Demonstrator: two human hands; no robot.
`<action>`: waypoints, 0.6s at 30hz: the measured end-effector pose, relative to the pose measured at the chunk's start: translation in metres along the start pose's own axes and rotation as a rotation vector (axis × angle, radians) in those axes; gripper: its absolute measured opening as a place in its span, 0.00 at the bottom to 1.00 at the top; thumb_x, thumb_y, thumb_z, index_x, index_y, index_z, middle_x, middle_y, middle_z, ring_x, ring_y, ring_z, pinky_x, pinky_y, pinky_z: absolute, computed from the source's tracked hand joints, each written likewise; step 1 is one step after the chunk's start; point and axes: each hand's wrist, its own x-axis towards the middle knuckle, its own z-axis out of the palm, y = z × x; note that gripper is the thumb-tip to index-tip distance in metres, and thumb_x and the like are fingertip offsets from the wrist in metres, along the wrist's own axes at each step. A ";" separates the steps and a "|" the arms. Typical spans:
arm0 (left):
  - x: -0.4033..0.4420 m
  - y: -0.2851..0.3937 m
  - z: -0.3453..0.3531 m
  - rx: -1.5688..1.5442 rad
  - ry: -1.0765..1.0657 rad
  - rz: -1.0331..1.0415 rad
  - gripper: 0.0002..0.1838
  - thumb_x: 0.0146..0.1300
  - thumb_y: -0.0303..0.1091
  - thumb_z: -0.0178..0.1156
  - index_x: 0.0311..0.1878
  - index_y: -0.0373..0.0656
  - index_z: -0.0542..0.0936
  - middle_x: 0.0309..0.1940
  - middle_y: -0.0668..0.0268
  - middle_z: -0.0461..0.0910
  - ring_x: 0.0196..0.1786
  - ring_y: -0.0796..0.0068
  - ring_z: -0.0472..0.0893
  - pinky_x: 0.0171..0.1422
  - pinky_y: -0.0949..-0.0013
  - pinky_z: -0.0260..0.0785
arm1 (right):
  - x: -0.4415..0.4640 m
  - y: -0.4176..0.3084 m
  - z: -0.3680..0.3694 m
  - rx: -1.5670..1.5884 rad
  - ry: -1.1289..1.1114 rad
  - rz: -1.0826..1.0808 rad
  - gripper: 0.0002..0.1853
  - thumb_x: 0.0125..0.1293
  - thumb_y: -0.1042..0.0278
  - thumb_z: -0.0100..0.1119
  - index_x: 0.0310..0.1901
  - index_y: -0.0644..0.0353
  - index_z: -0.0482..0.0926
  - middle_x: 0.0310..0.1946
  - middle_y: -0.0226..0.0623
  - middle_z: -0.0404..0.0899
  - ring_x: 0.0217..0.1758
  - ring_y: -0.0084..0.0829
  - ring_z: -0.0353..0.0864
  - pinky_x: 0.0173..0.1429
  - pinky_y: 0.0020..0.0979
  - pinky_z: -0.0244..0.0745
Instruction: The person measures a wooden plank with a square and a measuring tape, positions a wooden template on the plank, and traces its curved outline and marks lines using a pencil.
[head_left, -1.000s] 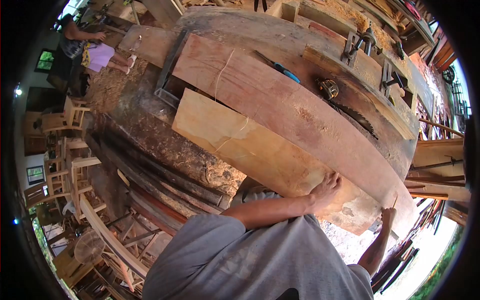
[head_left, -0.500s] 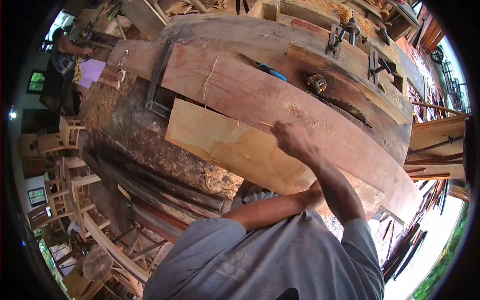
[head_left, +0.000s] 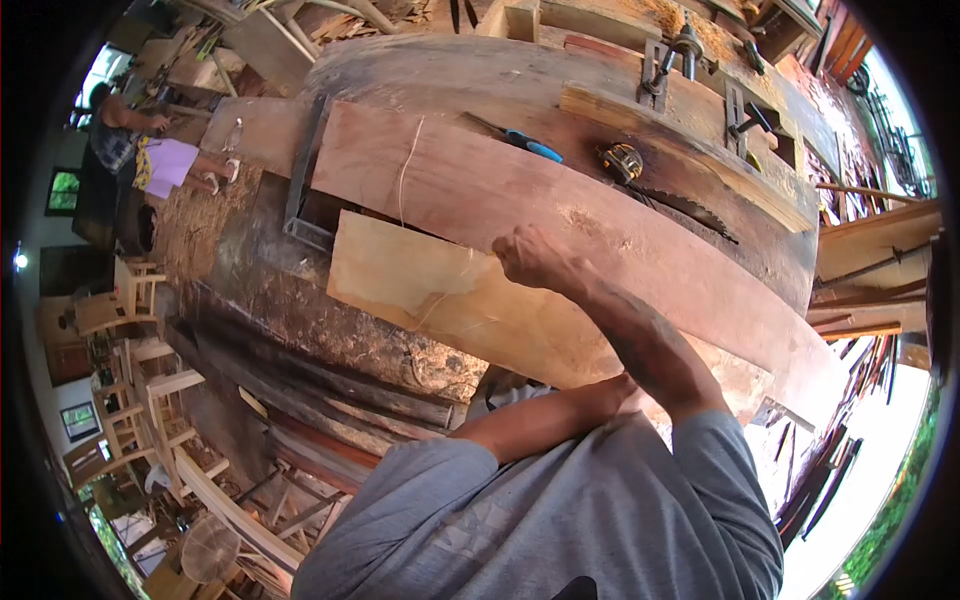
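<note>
By yr R hand (head_left: 530, 258), the reddish board (head_left: 450, 178): matt wood, mostly smooth, w/ rough wood dust (head_left: 580, 216) just beyond. Nearer you, yellowish board (head_left: 400, 268): smooth-looking wood, blotchy. Past yr hand, blue-handled tool (head_left: 530, 145): slightly glossy, prob. plastic grip; saw blade (head_left: 692, 213): dull, dark metal. Yr shirt (head_left: 480, 530): matt grey cloth.

Loose grey shirt (head_left: 570, 500), short wide sleeves (head_left: 715, 465), faint print (head_left: 475, 530) on the front; bare forearms (head_left: 640, 325)
</note>
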 end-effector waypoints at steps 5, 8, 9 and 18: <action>0.016 0.019 -0.013 0.386 0.014 -0.036 0.31 0.75 0.46 0.47 0.78 0.44 0.65 0.77 0.57 0.65 0.80 0.57 0.61 0.81 0.49 0.52 | -0.058 0.015 -0.040 -0.086 -0.147 0.081 0.08 0.56 0.74 0.53 0.30 0.61 0.84 0.29 0.54 0.83 0.36 0.57 0.84 0.41 0.51 0.80; 0.035 0.007 0.019 0.883 0.054 -0.035 0.33 0.73 0.44 0.50 0.79 0.44 0.64 0.77 0.53 0.63 0.79 0.51 0.61 0.79 0.37 0.51 | -0.113 0.051 -0.045 -0.073 -0.065 0.092 0.07 0.61 0.72 0.56 0.29 0.58 0.83 0.22 0.51 0.80 0.29 0.55 0.82 0.36 0.52 0.75; 0.021 0.023 0.002 0.989 0.031 -0.040 0.32 0.71 0.43 0.51 0.76 0.43 0.68 0.77 0.51 0.62 0.78 0.47 0.61 0.77 0.32 0.51 | -0.133 0.062 -0.049 -0.076 -0.062 0.119 0.07 0.61 0.72 0.56 0.29 0.58 0.83 0.22 0.51 0.80 0.29 0.55 0.82 0.36 0.52 0.75; 0.011 0.051 -0.032 1.096 -0.105 0.082 0.28 0.65 0.39 0.55 0.64 0.31 0.80 0.73 0.43 0.63 0.76 0.32 0.60 0.72 0.32 0.59 | -0.322 0.114 -0.128 -0.008 -0.076 0.656 0.13 0.68 0.65 0.58 0.44 0.56 0.90 0.38 0.45 0.89 0.43 0.48 0.88 0.54 0.43 0.82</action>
